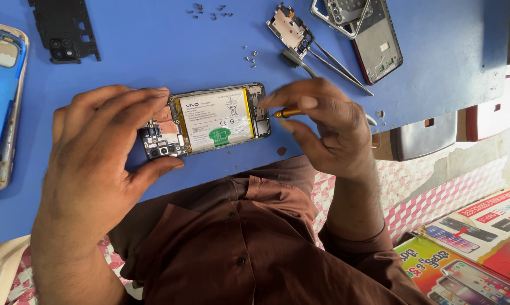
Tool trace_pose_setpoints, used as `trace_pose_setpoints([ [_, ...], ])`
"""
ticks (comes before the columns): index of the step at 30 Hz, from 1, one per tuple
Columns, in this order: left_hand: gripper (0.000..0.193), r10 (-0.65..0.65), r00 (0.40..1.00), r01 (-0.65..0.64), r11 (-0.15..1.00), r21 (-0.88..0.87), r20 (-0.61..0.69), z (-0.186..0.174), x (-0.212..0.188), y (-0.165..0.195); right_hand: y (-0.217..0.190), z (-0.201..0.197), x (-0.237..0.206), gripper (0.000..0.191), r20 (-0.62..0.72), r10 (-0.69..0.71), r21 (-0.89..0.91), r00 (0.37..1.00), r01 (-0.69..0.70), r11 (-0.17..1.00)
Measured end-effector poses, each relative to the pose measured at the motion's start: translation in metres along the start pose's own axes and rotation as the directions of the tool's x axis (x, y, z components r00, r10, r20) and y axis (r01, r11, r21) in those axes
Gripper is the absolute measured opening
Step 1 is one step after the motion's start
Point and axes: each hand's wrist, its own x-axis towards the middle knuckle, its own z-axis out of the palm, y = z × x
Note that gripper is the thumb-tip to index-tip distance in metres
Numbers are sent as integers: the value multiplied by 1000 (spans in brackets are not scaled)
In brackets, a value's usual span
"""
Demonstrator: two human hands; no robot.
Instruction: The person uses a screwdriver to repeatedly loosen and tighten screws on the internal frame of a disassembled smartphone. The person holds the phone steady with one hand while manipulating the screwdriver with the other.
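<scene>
While steadying the opened phone at its camera end, left hand clamped on it, fingers curled over the edge. Right hand beside the phone's other end, fingers pinched on a small screwdriver. Back cover already off, battery with white label and green patch exposed; loose screws beyond the phone on the blue worktop. Board apparently still in place. Tweezers beyond the phone too.

A single head-worn camera looks steeply down from above the person's chest onto the blue table. The view is close. The table fills the upper frame, its near edge running diagonally; the brown shirt occupies the lower centre. There is no second view.
</scene>
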Motion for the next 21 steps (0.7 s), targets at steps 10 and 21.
trace_pose_setpoints([
  [10, 84, 1, 1000, -1, 1000, -3, 6, 1, -2, -2, 6, 0, -9, 76, -41, 78, 127, 996, -72, 989],
  [21, 81, 12, 1000, -12, 1000, 6, 10, 0, -1, -2, 4, 4, -3, 71, -121, 82, -5, 989, -83, 997],
])
